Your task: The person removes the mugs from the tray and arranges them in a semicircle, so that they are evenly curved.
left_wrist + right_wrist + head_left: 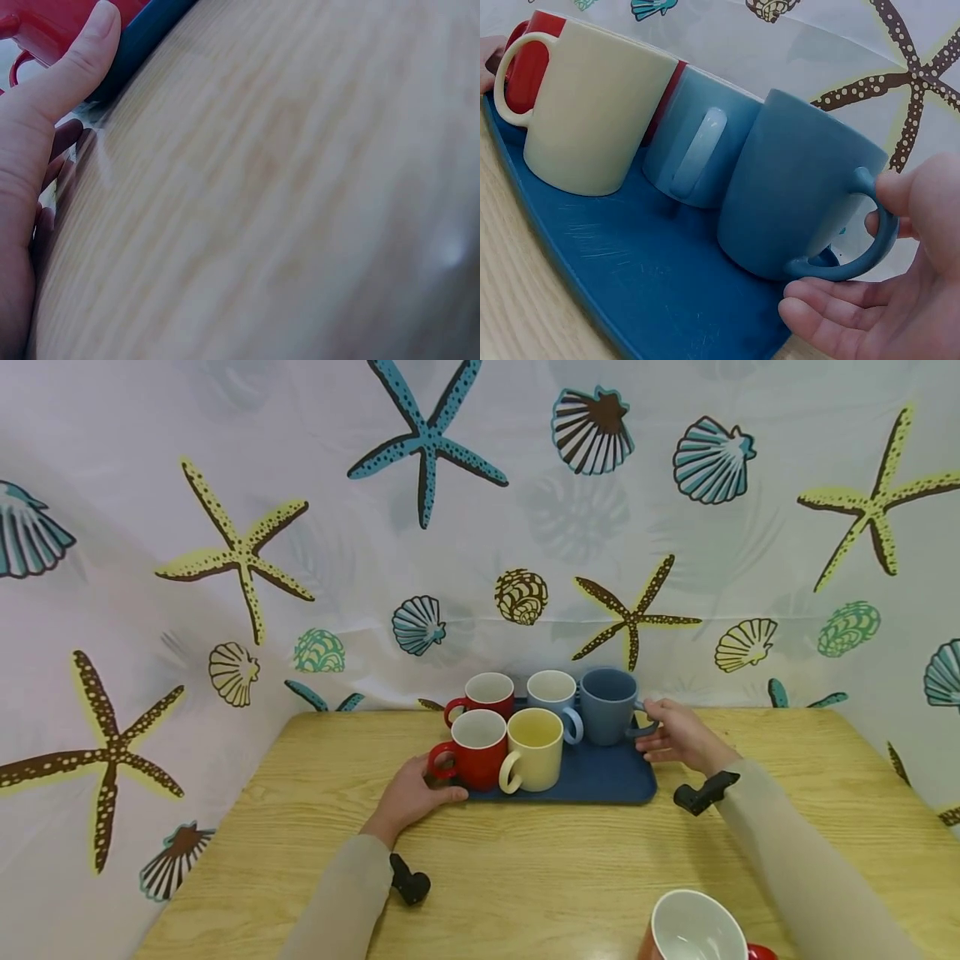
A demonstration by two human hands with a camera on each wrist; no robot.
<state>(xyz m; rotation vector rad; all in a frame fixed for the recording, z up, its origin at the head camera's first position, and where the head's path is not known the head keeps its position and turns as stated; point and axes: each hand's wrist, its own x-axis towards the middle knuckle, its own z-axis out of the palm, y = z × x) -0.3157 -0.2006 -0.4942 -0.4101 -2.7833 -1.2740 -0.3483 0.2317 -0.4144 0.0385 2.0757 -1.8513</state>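
Observation:
A blue tray (600, 777) lies at the back of the table and carries several mugs. My left hand (410, 793) holds the tray's left front corner, its thumb (86, 56) along the rim beside a red mug (480, 756). With my right hand (681, 737) I pinch the handle of a dark blue mug (795, 187), which stands upright at the tray's right end. A cream mug (596, 105) stands at the front, next to the red one. Behind these are a light blue mug (697, 142) and a second red mug (489, 692), partly hidden.
Near the front edge of the view another mug (693, 927), white inside with a red handle, stands on the wooden table (540, 860) beside my right forearm. A cloth with starfish and shells (465, 543) hangs right behind the tray.

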